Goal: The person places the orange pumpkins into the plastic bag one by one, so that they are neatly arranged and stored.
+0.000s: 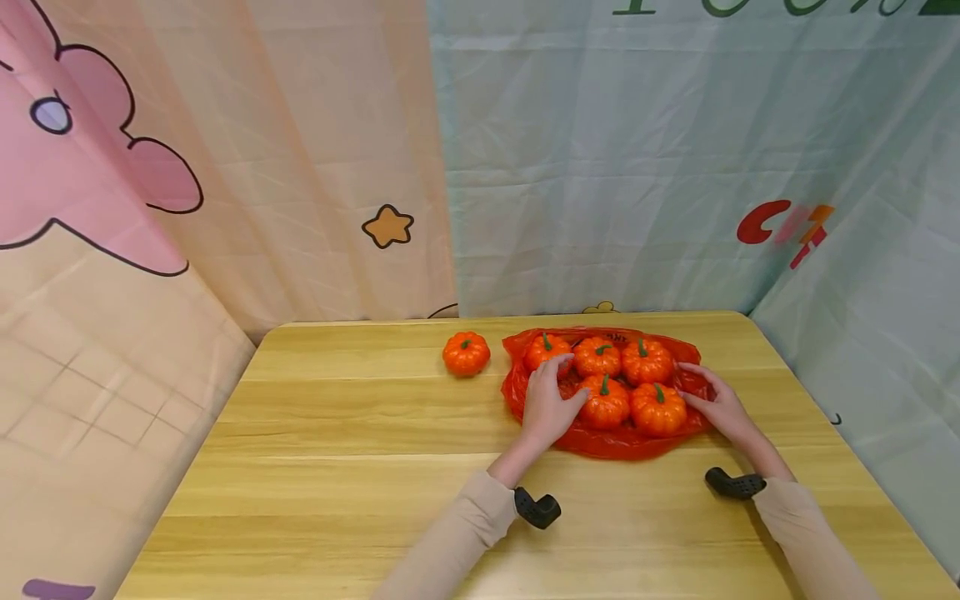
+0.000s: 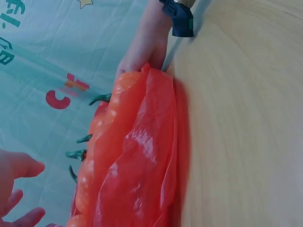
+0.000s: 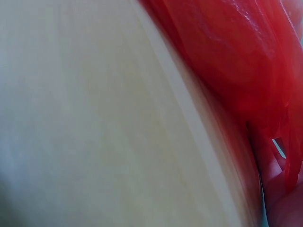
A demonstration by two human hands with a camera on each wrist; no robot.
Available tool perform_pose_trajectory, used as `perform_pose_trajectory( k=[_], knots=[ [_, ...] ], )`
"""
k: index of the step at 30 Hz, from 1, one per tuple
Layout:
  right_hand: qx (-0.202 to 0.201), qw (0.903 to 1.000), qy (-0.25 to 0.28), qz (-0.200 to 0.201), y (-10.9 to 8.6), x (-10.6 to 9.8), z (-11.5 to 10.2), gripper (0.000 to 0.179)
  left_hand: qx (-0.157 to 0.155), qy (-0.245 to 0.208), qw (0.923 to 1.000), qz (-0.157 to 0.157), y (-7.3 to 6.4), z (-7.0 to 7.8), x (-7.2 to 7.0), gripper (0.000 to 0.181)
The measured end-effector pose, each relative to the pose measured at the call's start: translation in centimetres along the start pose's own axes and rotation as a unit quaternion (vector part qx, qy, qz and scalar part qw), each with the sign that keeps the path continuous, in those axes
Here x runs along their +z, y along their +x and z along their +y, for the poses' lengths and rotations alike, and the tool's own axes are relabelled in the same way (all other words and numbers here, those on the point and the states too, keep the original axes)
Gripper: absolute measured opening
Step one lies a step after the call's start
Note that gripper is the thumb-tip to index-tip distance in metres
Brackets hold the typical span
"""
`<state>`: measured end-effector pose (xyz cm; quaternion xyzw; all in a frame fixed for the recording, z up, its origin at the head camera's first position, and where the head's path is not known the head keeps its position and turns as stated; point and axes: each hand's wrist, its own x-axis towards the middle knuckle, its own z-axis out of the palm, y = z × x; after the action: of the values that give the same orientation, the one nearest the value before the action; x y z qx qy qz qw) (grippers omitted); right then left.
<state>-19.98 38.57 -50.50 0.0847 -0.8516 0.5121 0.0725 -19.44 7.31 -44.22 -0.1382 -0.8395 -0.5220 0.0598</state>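
Note:
Several small orange pumpkins with green stems sit in an opened red plastic bag at the right rear of the table. My left hand hovers over the bag's left part, beside the upper-left pumpkin, fingers spread. In the left wrist view those fingers are apart from the pumpkins and hold nothing. At the bag's right edge my right hand grips the red plastic, which rises to a peak by the thumb. The plastic partly covers the right fingers in the right wrist view.
One more small pumpkin stands on the wooden table, left of the bag near the back edge. Printed fabric hangs behind and at both sides. A black device is worn on each wrist.

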Motion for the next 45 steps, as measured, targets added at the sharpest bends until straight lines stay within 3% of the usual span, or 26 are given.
perform_pose_trajectory(
  k=[11, 28, 33, 45],
  knots=[
    [-0.012, 0.9999, 0.003, 0.002, 0.0, 0.0, 0.4, 0.046, 0.029, -0.043, 0.9950, 0.085, 0.3, -1.5, -2.5, 0.045],
    [-0.022, 0.9996, 0.018, 0.006, 0.0, 0.2, 0.2, 0.047, 0.027, -0.057, 0.9804, 0.186, 0.5, -5.4, -6.6, 0.041],
    [-0.030, 0.9993, 0.023, 0.000, 0.0, 0.1, 0.2, 0.049, 0.011, -0.049, 0.9775, 0.205, 0.7, -6.8, -7.5, 0.043],
    [0.016, 0.9998, -0.008, -0.004, 0.0, 0.0, -0.2, 0.052, -0.025, 0.000, 0.9673, 0.252, 1.8, -9.0, -9.1, 0.040]
  ],
)
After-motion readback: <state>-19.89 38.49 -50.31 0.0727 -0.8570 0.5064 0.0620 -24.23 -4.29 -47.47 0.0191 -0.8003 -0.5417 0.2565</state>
